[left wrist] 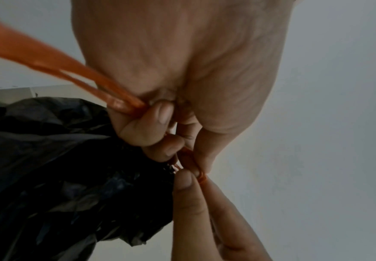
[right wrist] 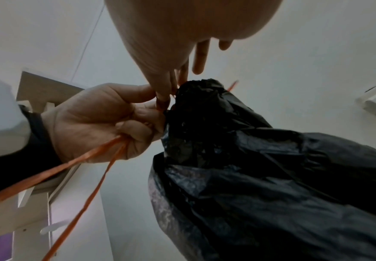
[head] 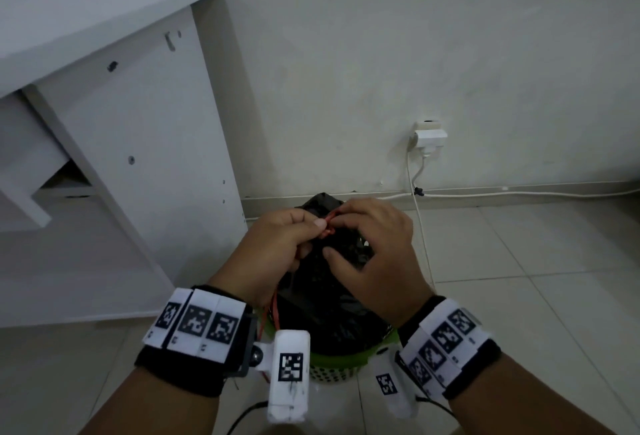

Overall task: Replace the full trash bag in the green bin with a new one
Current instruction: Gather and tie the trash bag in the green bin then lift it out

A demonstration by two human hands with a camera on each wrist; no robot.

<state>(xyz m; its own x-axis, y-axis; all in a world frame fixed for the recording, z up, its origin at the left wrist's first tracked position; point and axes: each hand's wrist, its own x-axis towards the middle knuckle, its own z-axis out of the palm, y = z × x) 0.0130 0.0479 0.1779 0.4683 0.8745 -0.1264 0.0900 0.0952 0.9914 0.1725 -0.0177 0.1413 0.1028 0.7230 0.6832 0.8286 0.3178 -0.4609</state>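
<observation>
A full black trash bag (head: 332, 303) (left wrist: 59, 167) (right wrist: 249, 167) stands in the green bin (head: 341, 358) on the floor, its neck gathered at the top. An orange drawstring (head: 329, 223) (left wrist: 55, 70) (right wrist: 88, 159) runs from the neck. My left hand (head: 284, 240) (left wrist: 160, 123) (right wrist: 106, 121) grips the drawstring, its fingers curled round the strands, and the loose ends trail down past my wrist. My right hand (head: 374, 251) (right wrist: 169, 88) pinches the drawstring at the knot (left wrist: 201, 176) beside the left thumb, its other fingers spread over the bag.
A white desk (head: 114, 143) stands close on the left of the bin. The white wall (head: 450, 53) is just behind, with a socket and plug (head: 427, 138) and a white cable (head: 420, 226) running down to the tiled floor (head: 536, 278) at the right.
</observation>
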